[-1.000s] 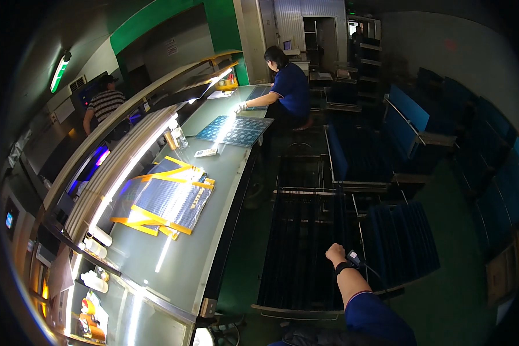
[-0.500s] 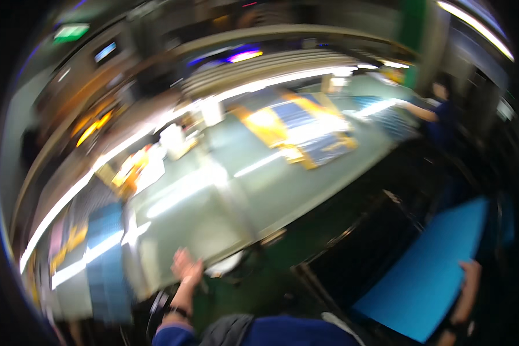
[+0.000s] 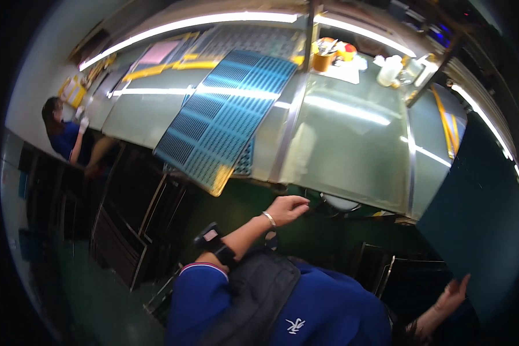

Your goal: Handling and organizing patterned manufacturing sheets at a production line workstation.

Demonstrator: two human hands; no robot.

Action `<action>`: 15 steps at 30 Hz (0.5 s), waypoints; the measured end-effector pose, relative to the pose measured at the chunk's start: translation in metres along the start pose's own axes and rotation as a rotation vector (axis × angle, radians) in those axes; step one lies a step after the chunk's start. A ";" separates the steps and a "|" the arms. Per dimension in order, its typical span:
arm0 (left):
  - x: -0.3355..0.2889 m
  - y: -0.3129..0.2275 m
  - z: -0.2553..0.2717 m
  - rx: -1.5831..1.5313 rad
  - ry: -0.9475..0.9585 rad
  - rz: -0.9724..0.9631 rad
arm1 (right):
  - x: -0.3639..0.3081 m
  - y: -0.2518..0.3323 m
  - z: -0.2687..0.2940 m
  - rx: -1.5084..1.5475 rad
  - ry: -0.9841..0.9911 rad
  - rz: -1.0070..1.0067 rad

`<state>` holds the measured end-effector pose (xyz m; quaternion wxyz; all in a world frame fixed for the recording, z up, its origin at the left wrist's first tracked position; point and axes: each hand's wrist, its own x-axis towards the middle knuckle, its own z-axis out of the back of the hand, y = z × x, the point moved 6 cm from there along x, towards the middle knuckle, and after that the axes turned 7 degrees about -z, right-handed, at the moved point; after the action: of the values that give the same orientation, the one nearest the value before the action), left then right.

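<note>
Head view: I have both bare hands in sight, well apart. My right hand [image 3: 451, 297], low at the right, grips the lower edge of a dark blue-green panel [image 3: 487, 202]; I cannot see all of its fingers. The panel stands tilted at the right rim, in front of the far right part of the counter [image 3: 357, 150] and hiding some of it. My left hand [image 3: 288, 210] is empty, half open with the fingers loosely bent, near the counter's front edge. Its wrist wears a bracelet [image 3: 268, 219], with a black device [image 3: 213, 239] strapped farther up the forearm. Left of centre I see a patterned blue board [image 3: 225, 115] lying slantwise, its yellowish near corner jutting past the front edge. A metal strip [image 3: 294, 121] crosses the counter just beside it. Farther back, an orange cup [image 3: 323, 61] full of tools stands by white paper [image 3: 349, 74], with a white bottle [image 3: 390, 71] to the right. A bright lamp [image 3: 202, 30] runs along the back. A stool [image 3: 340, 202] shows partly under the front edge. At the far left a co-worker [image 3: 63, 135] in blue and white gloves sits at the counter, and dark racks [image 3: 121, 245] stand on the floor below.
</note>
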<state>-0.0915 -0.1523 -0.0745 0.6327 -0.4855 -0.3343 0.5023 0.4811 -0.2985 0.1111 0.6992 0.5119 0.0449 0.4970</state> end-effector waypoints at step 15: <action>-0.167 0.150 0.176 -1.160 -0.966 0.353 | -0.121 0.005 -0.430 1.070 0.481 -1.378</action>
<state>-0.3439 -0.2598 -0.1520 -0.0284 -0.5122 -0.7003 0.4963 0.1713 -0.1000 -0.1415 0.4821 0.5106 0.7115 -0.0252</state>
